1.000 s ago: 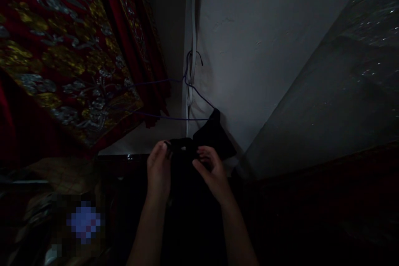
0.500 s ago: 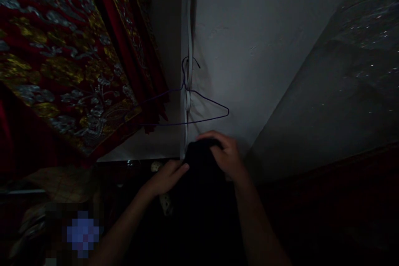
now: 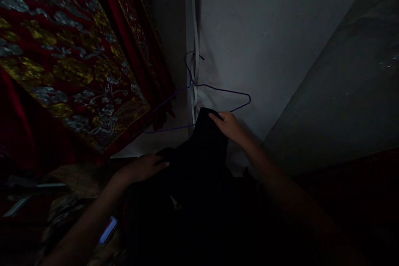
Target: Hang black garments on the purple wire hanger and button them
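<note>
A black garment [image 3: 199, 158] is stretched between my two hands; its kind is lost in the dark. My right hand [image 3: 229, 126] pinches its raised upper edge, thumb on the near side. Lower and to the left, my left hand [image 3: 148, 167] is closed on another part of the cloth. Behind the garment hangs a thin purple wire hanger [image 3: 224, 90], its hook up by a pale cord [image 3: 196, 41] on the wall. The cloth covers part of the hanger's bottom bar.
Red cloth with gold and silver embroidery [image 3: 75, 66] hangs at the left. A grey wall [image 3: 264, 29] rises behind, with a shiny sheet-like surface [image 3: 343, 104] at the right. A lit phone [image 3: 108, 230] lies at the lower left among dim items.
My hands have spread apart. The right one has risen with the cloth's edge over the hanger's lower bar, and the left one has moved left. The hanger has tilted a little.
</note>
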{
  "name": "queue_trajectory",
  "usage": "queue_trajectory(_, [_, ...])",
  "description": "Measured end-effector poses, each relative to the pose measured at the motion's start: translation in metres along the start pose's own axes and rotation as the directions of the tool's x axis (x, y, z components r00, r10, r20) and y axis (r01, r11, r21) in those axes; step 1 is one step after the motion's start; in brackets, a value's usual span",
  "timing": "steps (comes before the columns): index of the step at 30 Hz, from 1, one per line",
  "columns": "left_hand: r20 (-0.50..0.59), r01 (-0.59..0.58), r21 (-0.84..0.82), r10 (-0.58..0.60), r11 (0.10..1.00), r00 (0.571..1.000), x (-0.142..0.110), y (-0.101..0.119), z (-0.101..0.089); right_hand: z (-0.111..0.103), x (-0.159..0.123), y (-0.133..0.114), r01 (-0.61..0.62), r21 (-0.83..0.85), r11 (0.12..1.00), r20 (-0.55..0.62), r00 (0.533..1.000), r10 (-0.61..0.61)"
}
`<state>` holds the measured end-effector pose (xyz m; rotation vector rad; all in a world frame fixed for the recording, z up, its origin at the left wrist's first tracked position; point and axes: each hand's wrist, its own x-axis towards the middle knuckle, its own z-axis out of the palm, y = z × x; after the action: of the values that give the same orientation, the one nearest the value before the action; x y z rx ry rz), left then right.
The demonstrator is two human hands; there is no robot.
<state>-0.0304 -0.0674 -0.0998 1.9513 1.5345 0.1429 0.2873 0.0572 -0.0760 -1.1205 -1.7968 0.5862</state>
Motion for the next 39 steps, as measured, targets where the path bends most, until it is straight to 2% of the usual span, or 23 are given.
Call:
queue_trajectory(3, [-0.034, 0.026, 0.072, -0.023, 0.997, 0.999, 0.008, -0.015, -0.001, -0.020, -0.010, -0.013, 0.001, -0.051, 0.999, 0.020, 1.000, 0.000])
queue_trajectory(5, [-0.135, -0.015, 0.139, 0.034, 0.990, 0.990, 0.012, -0.018, -0.003, -0.029, -0.015, -0.021, 0.002, -0.080, 0.997, 0.047, 0.999, 0.002])
queue_trajectory(7, [-0.278, -0.063, 0.208, 0.120, 0.976, 0.953, 0.013, -0.017, -0.008, -0.036, -0.018, -0.027, 0.015, -0.112, 0.994, 0.060, 0.998, -0.008])
queue_trajectory(9, [-0.422, -0.113, 0.234, 0.205, 0.966, 0.883, 0.010, -0.013, -0.016, -0.042, -0.019, -0.031, 0.043, -0.155, 0.987, 0.065, 0.997, -0.033])
queue_trajectory(12, [-0.590, -0.203, 0.218, 0.294, 0.955, 0.752, 0.004, -0.010, -0.029, -0.049, -0.019, -0.034, 0.059, -0.193, 0.979, 0.083, 0.996, -0.044])
queue_trajectory(14, [-0.678, -0.256, 0.181, 0.309, 0.949, 0.667, 0.000, -0.007, -0.037, -0.049, -0.019, -0.033, 0.047, -0.174, 0.984, 0.097, 0.995, -0.030])
queue_trajectory(16, [-0.753, -0.288, 0.120, 0.277, 0.950, 0.597, -0.002, 0.001, -0.043, -0.045, -0.020, -0.032, 0.025, -0.114, 0.993, 0.110, 0.994, -0.012])
queue_trajectory(18, [-0.799, -0.320, 0.096, 0.265, 0.942, 0.540, 0.000, 0.017, -0.049, -0.036, -0.023, -0.032, 0.002, -0.048, 0.999, 0.119, 0.993, 0.004])
queue_trajectory(20, [-0.811, -0.340, 0.142, 0.307, 0.930, 0.499, 0.005, 0.041, -0.058, -0.024, -0.029, -0.034, -0.001, -0.007, 1.000, 0.126, 0.992, 0.002])
queue_trajectory(24, [-0.827, -0.319, 0.248, 0.371, 0.915, 0.423, 0.023, 0.082, -0.079, -0.012, -0.048, -0.040, 0.107, 0.010, 0.994, 0.152, 0.982, -0.108])
queue_trajectory(26, [-0.822, -0.297, 0.263, 0.375, 0.918, 0.428, 0.032, 0.088, -0.088, -0.021, -0.056, -0.041, 0.192, -0.041, 0.981, 0.121, 0.975, -0.185])
queue_trajectory(28, [-0.794, -0.275, 0.277, 0.381, 0.920, 0.474, 0.037, 0.085, -0.093, -0.041, -0.057, -0.037, 0.220, -0.136, 0.966, -0.008, 0.975, -0.224])
queue_trajectory(29, [-0.779, -0.264, 0.287, 0.385, 0.921, 0.494, 0.038, 0.083, -0.095, -0.054, -0.055, -0.033, 0.204, -0.185, 0.961, -0.109, 0.968, -0.227])
queue_trajectory(31, [-0.760, -0.252, 0.312, 0.400, 0.916, 0.512, 0.038, 0.078, -0.098, -0.082, -0.044, -0.021, 0.141, -0.254, 0.957, -0.312, 0.924, -0.219])
queue_trajectory(33, [-0.737, -0.261, 0.350, 0.436, 0.900, 0.516, 0.036, 0.078, -0.101, -0.108, -0.028, -0.009, 0.111, -0.273, 0.956, -0.407, 0.887, -0.219])
queue_trajectory(35, [-0.719, -0.281, 0.382, 0.474, 0.880, 0.508, 0.035, 0.078, -0.105, -0.128, -0.014, 0.000, 0.111, -0.234, 0.966, -0.344, 0.920, -0.189])
queue_trajectory(37, [-0.740, -0.288, 0.384, 0.479, 0.877, 0.473, 0.036, 0.076, -0.107, -0.143, -0.004, 0.003, 0.079, -0.106, 0.991, -0.175, 0.980, -0.097])
queue_trajectory(39, [-0.784, -0.292, 0.330, 0.433, 0.898, 0.446, 0.039, 0.069, -0.109, -0.148, 0.002, -0.002, -0.006, 0.074, 0.997, -0.016, 1.000, 0.007])
